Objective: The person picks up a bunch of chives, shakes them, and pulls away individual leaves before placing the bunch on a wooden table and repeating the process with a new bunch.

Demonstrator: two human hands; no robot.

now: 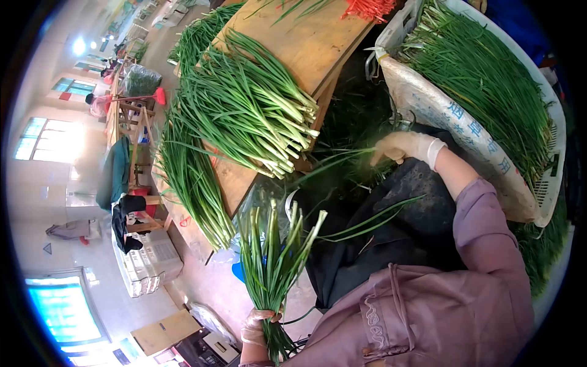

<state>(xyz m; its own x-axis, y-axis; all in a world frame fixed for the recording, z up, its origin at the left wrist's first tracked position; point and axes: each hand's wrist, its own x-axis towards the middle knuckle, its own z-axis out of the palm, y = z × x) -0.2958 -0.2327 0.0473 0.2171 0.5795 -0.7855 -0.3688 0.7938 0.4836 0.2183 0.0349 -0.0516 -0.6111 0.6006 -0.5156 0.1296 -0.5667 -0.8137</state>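
Note:
My left hand (pixel 263 325), in a pale glove, is wrapped round the lower part of an upright bunch of green stalks (pixel 269 257), pale cut ends on top. My gloved right hand (pixel 406 148) is over the dark apron (pixel 391 214), fingers drawn together and partly blurred; thin green leaves run to its fingertips. Long leaves stick out from the held bunch toward the apron. A large pile of green stalks (pixel 244 104) lies on the wooden table (pixel 324 37), pale ends toward me. Another bunch (pixel 195 183) is beside it, nearer the left.
At the right, a white basket (pixel 553 147) with a printed sack (pixel 452 113) holds more greens. Red ties (pixel 369 7) are at the table's far end. Loose leaves lie below the table edge. Stacked boxes (pixel 147 263) and a distant person (pixel 98 105) are at left.

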